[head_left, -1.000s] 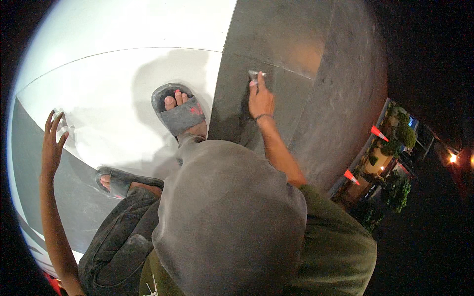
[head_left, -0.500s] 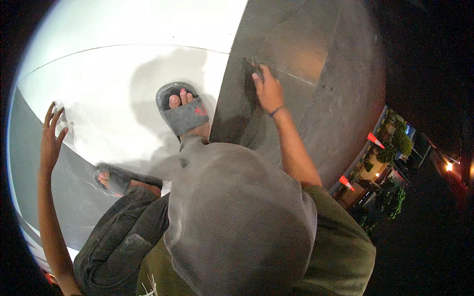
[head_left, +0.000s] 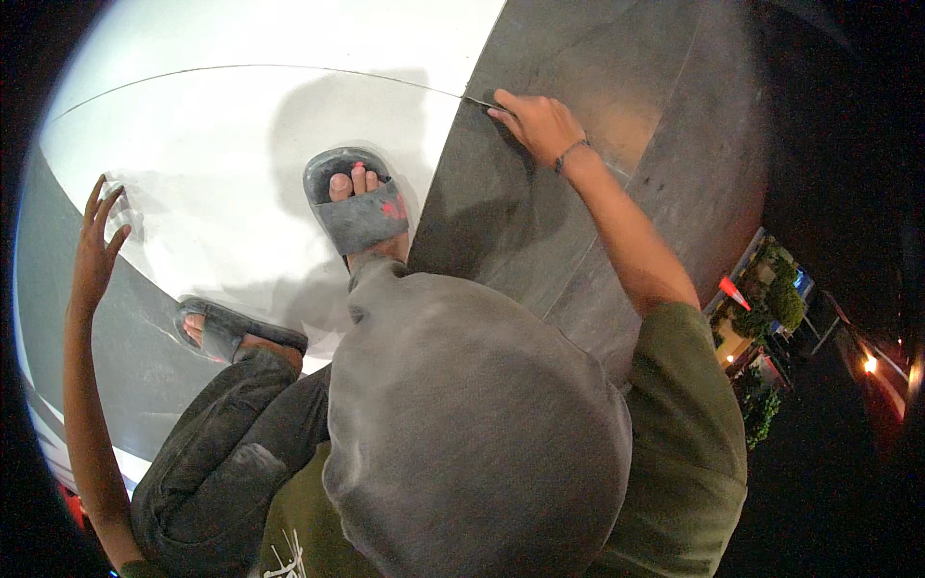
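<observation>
My right hand [head_left: 544,127] closes around a slim dark blade-like tool [head_left: 483,104], its exact kind too small to make out. The tool's tip touches the seam where the bright white floor panel [head_left: 222,125] meets the dark grey floor tiles [head_left: 482,193]. Off to the left, my left hand [head_left: 93,252] has its fingers apart, fingertips at the white panel's edge, with grey finger shadows beside them. Nothing shows in that hand.
My sandalled feet [head_left: 361,217] stand on and beside the white panel, with my knees bent below. Thin joint lines cross both surfaces. Beyond the right edge are an orange traffic cone [head_left: 734,293], green shrubs [head_left: 785,301] and a bright lamp [head_left: 871,364] in the dark.
My right hand has moved slightly up and turned, bringing the tool to the corner of the seam. The forearm has swung outward to the right. My left hand keeps its place at the panel.
</observation>
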Available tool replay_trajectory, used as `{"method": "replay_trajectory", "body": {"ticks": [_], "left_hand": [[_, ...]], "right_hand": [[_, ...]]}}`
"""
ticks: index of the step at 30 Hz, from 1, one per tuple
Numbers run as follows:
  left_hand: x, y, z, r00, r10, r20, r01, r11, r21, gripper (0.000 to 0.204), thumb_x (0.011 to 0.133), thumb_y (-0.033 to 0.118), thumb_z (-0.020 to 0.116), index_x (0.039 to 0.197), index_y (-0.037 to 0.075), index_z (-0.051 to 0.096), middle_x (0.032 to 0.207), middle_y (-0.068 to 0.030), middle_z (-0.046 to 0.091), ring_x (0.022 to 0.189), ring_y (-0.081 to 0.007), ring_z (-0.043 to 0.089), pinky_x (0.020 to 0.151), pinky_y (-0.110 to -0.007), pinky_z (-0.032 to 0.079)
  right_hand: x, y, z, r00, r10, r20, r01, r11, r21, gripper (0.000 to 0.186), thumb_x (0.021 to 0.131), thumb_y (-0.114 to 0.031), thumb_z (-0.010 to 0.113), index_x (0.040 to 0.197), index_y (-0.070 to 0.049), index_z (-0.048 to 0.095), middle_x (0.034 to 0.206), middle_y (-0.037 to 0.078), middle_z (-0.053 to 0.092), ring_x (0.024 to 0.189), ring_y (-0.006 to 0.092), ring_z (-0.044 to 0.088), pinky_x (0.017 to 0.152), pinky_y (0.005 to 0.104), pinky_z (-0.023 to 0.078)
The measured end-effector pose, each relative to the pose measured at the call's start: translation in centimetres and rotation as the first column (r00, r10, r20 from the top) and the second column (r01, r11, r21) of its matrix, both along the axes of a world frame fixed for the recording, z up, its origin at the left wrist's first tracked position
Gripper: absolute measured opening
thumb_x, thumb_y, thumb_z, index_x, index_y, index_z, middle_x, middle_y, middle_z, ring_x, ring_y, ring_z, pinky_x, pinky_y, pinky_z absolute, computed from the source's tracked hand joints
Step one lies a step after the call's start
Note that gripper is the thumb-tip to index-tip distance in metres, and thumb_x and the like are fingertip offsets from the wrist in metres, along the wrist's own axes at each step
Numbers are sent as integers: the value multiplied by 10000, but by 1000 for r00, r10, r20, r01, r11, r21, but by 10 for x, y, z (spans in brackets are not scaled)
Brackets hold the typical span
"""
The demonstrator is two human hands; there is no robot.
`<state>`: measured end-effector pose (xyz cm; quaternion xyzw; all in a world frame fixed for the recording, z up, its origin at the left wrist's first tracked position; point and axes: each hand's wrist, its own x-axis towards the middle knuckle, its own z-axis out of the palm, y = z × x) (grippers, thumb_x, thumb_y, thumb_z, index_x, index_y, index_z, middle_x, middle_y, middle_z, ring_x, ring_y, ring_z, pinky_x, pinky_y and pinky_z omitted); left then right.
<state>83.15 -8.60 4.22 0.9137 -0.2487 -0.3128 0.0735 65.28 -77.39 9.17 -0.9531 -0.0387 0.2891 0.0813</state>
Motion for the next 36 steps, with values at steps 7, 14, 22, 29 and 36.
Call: {"method": "replay_trajectory", "body": {"ticks": [7,14,22,29,36], "left_hand": [[7,2,0,999,-36,-2,36,997,72,551,995,273,641,1514,204,472,1694,-44,249,1516,-326,329,1217,-553,354],[13,-4,25,987,55,-150,-36,991,126,543,1025,350,597,1520,165,474,1597,-118,431,1480,-336,395,1216,-531,343],[-4,14,43,958,212,-193,-177,967,181,588,1023,381,603,1537,138,456,1562,-165,472,1447,-336,441,1207,-531,343],[-9,71,17,970,194,-147,-194,981,15,571,1017,373,609,1526,150,474,1556,-158,483,1427,-375,456,1192,-530,370],[4,58,-2,983,148,-107,-146,989,26,528,1037,313,587,1524,142,472,1549,-140,495,1409,-343,486,1185,-511,385]], "right_hand": [[-2,-6,-12,996,64,-69,-63,998,15,266,1054,-401,481,1151,-175,582,832,209,710,812,442,700,711,557,566],[-24,-17,-18,994,-29,-104,30,1000,4,256,1048,-382,495,1148,-176,609,898,219,713,864,449,695,742,566,562],[-147,-175,2,946,-157,-284,31,914,-404,367,995,-307,567,1354,-236,599,1042,225,720,968,445,701,830,564,552],[-217,-194,79,754,-646,-117,411,603,-684,554,1020,-507,522,1498,-229,491,1207,220,714,1148,440,666,966,545,511],[-200,-63,-8,738,-628,245,650,760,-9,579,1061,-431,477,1608,-303,335,1227,274,654,1115,470,639,949,526,497]]}}
